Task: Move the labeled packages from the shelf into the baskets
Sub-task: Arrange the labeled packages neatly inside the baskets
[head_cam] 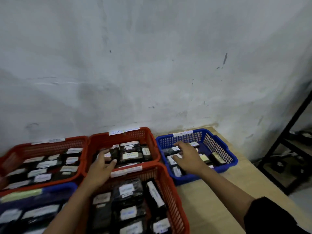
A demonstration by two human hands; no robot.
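Dim, flat indoor light, soft shadows on the wall [152, 65], overall soft and motion-blurred, package labels unreadable, wide-angle bending at the edges

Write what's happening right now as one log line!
left hand: open over far red basket | right hand: open over packages in blue basket | grasp: none clearly seen | baskets: hold labeled packages
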